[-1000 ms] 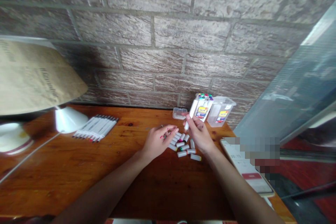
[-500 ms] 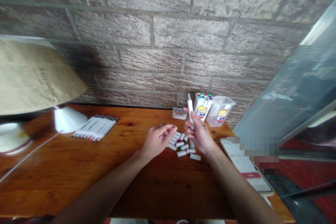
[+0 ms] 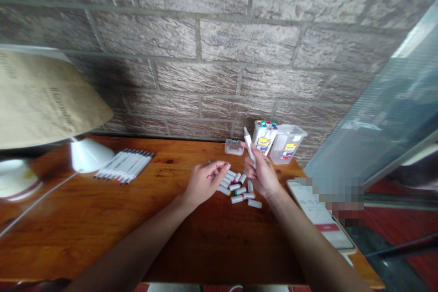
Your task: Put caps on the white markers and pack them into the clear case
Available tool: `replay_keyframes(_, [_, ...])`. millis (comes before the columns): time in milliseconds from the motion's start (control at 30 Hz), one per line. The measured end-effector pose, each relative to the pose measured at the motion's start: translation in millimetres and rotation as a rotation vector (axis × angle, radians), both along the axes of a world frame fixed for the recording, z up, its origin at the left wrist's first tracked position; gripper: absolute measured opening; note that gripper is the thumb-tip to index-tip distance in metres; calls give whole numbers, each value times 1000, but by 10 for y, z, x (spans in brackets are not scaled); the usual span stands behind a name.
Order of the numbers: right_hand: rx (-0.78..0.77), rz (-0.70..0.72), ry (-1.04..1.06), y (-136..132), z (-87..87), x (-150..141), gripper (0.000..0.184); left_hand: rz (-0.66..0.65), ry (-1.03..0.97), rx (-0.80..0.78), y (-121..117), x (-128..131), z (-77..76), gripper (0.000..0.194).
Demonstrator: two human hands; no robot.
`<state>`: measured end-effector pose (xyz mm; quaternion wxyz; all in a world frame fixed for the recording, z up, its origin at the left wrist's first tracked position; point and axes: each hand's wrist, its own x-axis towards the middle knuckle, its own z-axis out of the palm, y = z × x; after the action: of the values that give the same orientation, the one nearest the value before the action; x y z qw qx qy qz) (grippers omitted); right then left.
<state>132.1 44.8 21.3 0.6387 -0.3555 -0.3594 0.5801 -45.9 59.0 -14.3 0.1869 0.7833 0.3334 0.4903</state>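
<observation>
A: so what was going on there?
B: left hand (image 3: 207, 181) was loosely curled, honestly couldn't tell if anything was in it. Right hand (image 3: 263, 174) was wrapped round a white marker (image 3: 249, 145), tip up.
A: anything in the way?
B: lamp (image 3: 51, 105) and pen row (image 3: 126, 165) way left, left hand partly hiding loose caps (image 3: 241, 191) on the surface (image 3: 212, 246), packed marker box (image 3: 265, 139) just behind the right, phone (image 3: 323, 219) far right.
</observation>
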Motion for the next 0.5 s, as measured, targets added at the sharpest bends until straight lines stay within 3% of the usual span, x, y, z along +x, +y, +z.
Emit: replay_keyframes(500, [-60,11,-92,6,-51,-116,49,-6,-3,14,-3,4,-8,17])
